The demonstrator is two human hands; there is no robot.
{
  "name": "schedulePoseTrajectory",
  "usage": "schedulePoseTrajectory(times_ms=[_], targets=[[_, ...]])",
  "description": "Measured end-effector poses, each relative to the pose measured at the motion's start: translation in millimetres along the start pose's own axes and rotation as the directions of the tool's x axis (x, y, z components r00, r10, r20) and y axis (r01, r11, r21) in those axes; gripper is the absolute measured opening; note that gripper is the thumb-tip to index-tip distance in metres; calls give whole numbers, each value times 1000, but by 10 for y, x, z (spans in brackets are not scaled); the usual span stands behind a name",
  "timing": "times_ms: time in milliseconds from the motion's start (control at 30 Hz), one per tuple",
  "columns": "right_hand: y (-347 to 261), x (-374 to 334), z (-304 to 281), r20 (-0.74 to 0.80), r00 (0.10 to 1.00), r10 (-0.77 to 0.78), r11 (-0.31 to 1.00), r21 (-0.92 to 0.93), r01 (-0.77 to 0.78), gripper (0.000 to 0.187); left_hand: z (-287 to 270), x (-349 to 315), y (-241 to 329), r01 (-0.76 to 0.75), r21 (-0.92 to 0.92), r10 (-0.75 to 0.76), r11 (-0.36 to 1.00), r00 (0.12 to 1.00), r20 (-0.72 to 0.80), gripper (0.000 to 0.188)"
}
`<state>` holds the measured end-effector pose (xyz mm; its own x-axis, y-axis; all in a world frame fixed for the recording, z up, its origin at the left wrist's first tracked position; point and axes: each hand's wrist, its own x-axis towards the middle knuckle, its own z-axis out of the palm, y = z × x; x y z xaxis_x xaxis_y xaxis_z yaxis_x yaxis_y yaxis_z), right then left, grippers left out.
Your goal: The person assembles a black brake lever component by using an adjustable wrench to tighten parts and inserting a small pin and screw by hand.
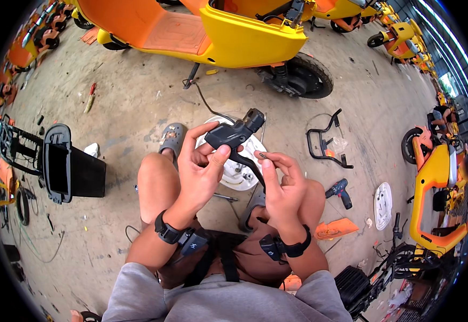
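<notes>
Head view: the left hand [199, 174] pinches a black brake-lever assembly [228, 135] between thumb and fingers, above the person's lap and over a round white tray [257, 146]; the assembly's housing is blocky and smooth with a matte, plastic-looking skin, a stubby ridged cylinder at its upper right, and a slim curved lever sweeping down toward the right hand [285, 190]; that hand presses thumb and forefinger tips together on a small dark piece [262, 155], too tiny to make out, its other fingers curled; whether the right hand also touches the lever cannot be told; a thin black cable [205, 102] arcs up from the housing.

Beneath, the glossy tray bears small metallic-looking parts; a grey perforated clog [173, 140] stands left of it, on stained, scuffed concrete [126, 112]; to the right lie a bent black tubular frame [310, 140], a pistol-shaped drill [341, 193] and a flat orange panel [337, 229]; a deep, tapering black box [89, 172] sits at the left; ahead, a smooth yellow scooter body [250, 40] curves above a treaded black tyre [321, 78].
</notes>
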<state>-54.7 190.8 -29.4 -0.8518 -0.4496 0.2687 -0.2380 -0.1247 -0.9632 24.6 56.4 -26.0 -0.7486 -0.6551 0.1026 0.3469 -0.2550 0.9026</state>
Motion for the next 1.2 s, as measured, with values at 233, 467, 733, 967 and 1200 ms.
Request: schedulePoseTrajectory(times_ms=[233, 467, 733, 967, 1200], targets=[[-88, 57, -24, 24, 988, 155, 964, 214, -157, 16, -11, -2, 41, 28, -60, -25, 998, 999, 42, 41], [-20, 85, -82, 101, 974, 202, 967, 138, -215, 22, -30, 30, 116, 331, -190, -320, 924, 943, 85, 34], [-23, 113, -53, 153, 945, 290, 938, 149, -312, 26, -26, -13, 145, 317, -70, -307, 946, 943, 130, 39], [-81, 125, -84, 290, 877, 383, 863, 224, -452, 21, -72, -37, 154, 275, -3, -270, 962, 948, 170, 44], [-39, 108, -78, 288, 884, 367, 871, 226, -435, 21, -84, -37, 185, 216, 48, -221, 975, 954, 203, 45]])
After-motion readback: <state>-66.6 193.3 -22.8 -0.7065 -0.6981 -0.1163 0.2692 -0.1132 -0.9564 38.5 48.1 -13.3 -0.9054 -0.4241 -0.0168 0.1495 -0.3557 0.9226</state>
